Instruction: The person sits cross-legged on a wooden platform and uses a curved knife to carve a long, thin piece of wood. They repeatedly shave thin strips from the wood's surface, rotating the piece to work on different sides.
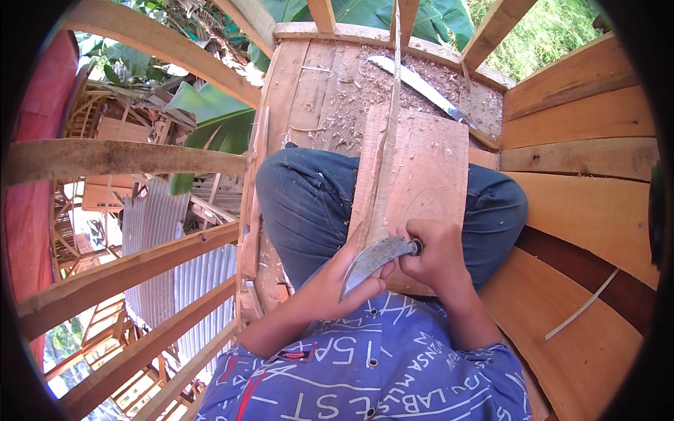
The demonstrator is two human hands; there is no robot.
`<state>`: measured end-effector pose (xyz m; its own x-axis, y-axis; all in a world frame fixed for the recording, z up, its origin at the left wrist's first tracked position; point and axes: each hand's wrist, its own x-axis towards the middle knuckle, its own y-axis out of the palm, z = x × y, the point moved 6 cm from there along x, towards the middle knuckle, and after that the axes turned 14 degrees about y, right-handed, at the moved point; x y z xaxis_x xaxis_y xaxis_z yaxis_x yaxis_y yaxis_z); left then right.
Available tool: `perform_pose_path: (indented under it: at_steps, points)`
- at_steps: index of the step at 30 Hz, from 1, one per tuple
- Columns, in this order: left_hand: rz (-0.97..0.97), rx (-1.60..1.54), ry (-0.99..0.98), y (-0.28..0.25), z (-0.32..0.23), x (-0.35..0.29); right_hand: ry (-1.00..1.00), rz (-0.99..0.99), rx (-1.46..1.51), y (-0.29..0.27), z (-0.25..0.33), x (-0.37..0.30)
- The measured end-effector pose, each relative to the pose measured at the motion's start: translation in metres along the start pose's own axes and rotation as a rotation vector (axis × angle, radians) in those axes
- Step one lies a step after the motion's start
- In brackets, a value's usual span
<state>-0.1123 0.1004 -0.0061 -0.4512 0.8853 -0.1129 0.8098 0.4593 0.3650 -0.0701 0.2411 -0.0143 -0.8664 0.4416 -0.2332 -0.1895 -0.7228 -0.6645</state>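
Observation:
My right hand [437,254] is closed round the handle of a short curved knife [374,262]. Its broad grey blade points left and down, crossing in front of my left hand [335,281]. That hand is closed round the near end of a long, thin wooden strip [386,160], its fingers partly hidden behind the blade. From my hands the strip runs away over a wide flat board [433,165] and past the far edge of the floor. The board rests across my lap between my knees. Where the blade's edge meets the strip is hard to make out.
A long-bladed machete [420,85] lies on the plank floor [319,91] among wood shavings. Slatted rails [126,157] stand at the left, and a plank wall [579,144] rises at the right. A pale thin strip [583,305] rests against the right-hand planks.

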Motion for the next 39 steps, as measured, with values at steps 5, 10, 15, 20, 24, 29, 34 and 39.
perform_pose_path:
  at_steps: [5, 10, 15, 20, 24, 29, 34, 39]
  points:
    - [-0.067, -0.138, -0.253, 0.014, 0.001, 0.0, 0.112, -0.128, -0.014, -0.01, -0.011, 0.013]
    - [0.099, -0.302, -0.187, 0.044, 0.018, -0.008, 0.296, -0.321, 0.176, -0.049, -0.059, 0.04]
    - [-0.003, -0.624, 0.002, 0.016, 0.021, 0.008, 0.267, -0.136, 0.36, -0.048, -0.05, 0.032]
    - [-0.134, -0.373, 0.142, -0.009, 0.008, 0.028, 0.398, 0.214, 0.759, 0.008, -0.045, 0.008]
    - [-0.137, -0.315, 0.174, -0.004, 0.005, 0.035, 0.34, 0.402, 1.051, 0.03, -0.028, -0.011]
    - [-0.072, -0.259, 0.183, 0.003, 0.018, 0.04, 0.3, 0.451, 1.198, 0.029, -0.014, -0.011]
    - [-0.069, -0.152, 0.106, 0.006, 0.023, 0.047, 0.378, 0.416, 1.189, 0.022, -0.024, -0.006]
    - [-0.16, -0.037, 0.097, -0.012, 0.034, 0.047, 0.41, 0.247, 1.025, 0.014, -0.044, -0.001]
